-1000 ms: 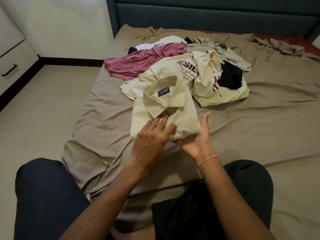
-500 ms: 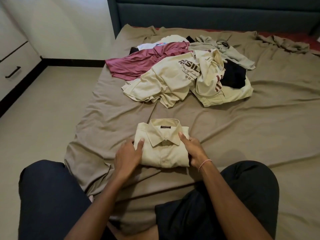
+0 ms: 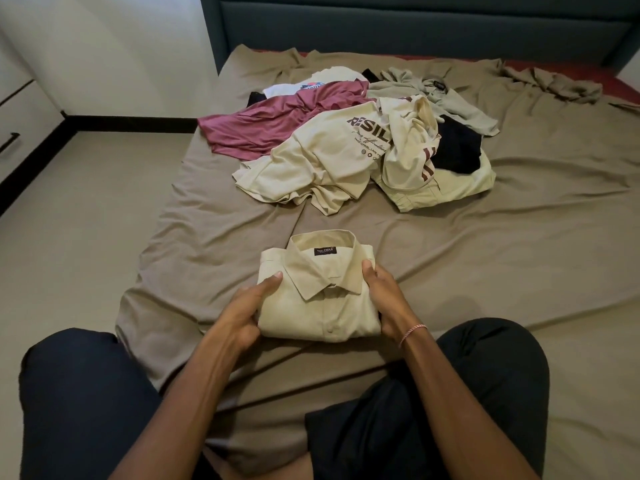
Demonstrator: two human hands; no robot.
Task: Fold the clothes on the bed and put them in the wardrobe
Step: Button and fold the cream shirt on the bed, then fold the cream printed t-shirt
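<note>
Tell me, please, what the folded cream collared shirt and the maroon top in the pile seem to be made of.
Folded cream collared shirt: likely crisp woven cotton, matte; its collar holds sharp edges. Maroon top: probably soft knit jersey; it lies in limp, glossy folds.

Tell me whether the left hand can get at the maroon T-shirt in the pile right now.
Probably yes, once freed: the left hand grips the folded cream collared shirt, but only bare brown bedsheet lies between it and the maroon T-shirt, whose left part is uncovered.
</note>
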